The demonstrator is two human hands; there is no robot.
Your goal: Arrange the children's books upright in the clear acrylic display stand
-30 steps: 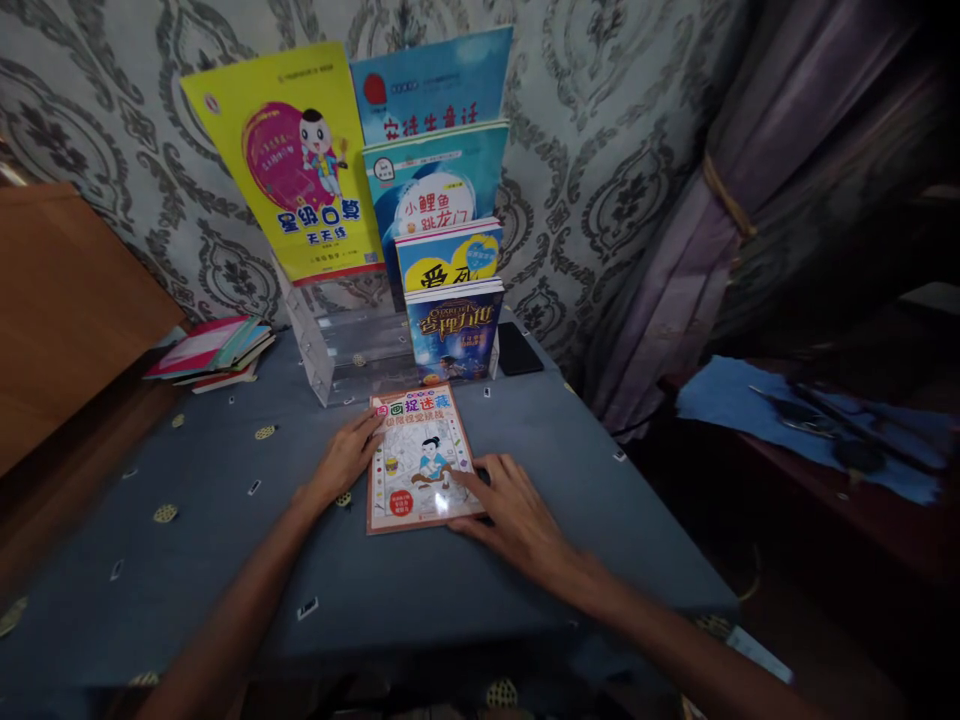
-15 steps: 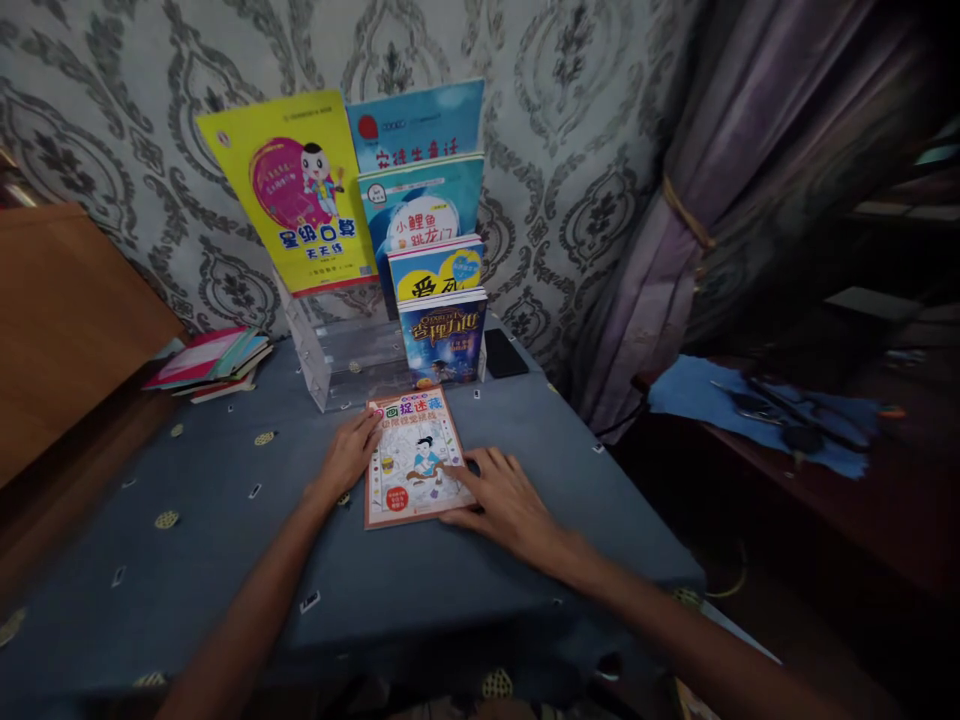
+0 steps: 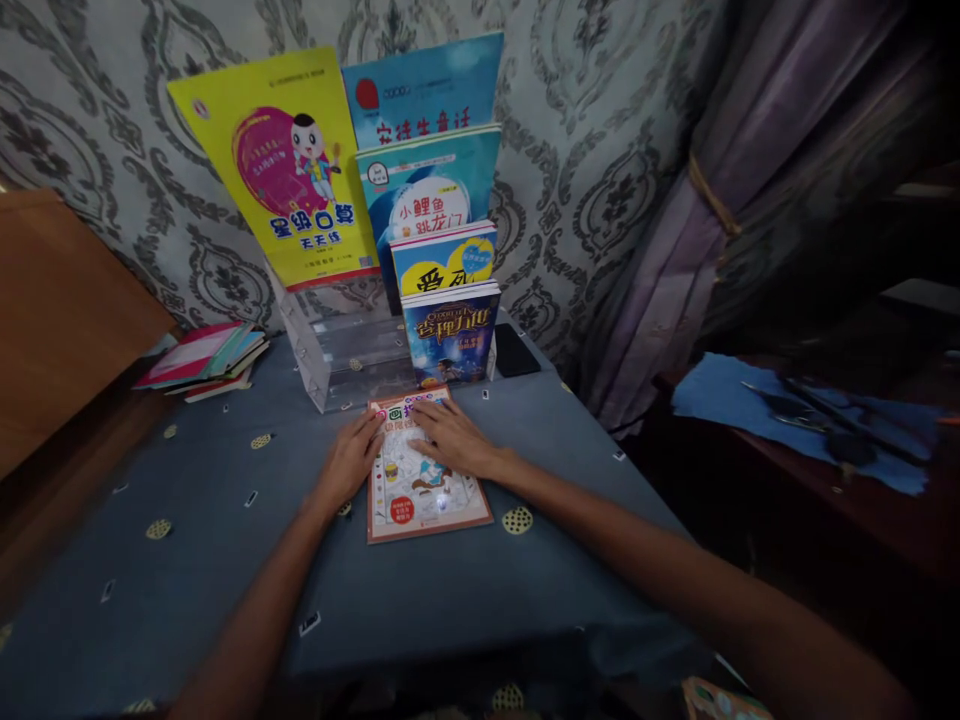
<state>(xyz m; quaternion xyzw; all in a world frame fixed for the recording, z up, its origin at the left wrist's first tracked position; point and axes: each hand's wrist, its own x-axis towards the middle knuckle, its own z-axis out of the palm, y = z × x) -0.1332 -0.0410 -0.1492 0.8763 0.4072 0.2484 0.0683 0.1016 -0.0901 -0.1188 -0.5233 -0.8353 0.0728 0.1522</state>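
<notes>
A thin picture book [image 3: 427,500] with an orange-brown border lies flat on the dark blue tablecloth, cover up. My left hand [image 3: 352,458] rests along its upper left edge, fingertips on the cover and fingers stretched out. Across the upper right of the cover lies my right hand [image 3: 453,438], fingers spread, hiding part of the title. Just behind the book stands a clear acrylic rack [image 3: 349,368]. It holds a yellow workbook [image 3: 292,170] on the left and, on the right, a stepped row with a dark blue book [image 3: 452,338] in front.
A stack of books [image 3: 206,360] lies at the table's back left, near a brown wooden panel [image 3: 60,310]. Right of the rack is a black phone-like slab [image 3: 516,350]. A tied purple curtain [image 3: 675,290] hangs at right, near a blue cloth [image 3: 795,415] with dark items on it.
My right hand has moved from the book's lower right edge up onto the upper cover. My left hand stays at the left edge. The view has shifted slightly.
</notes>
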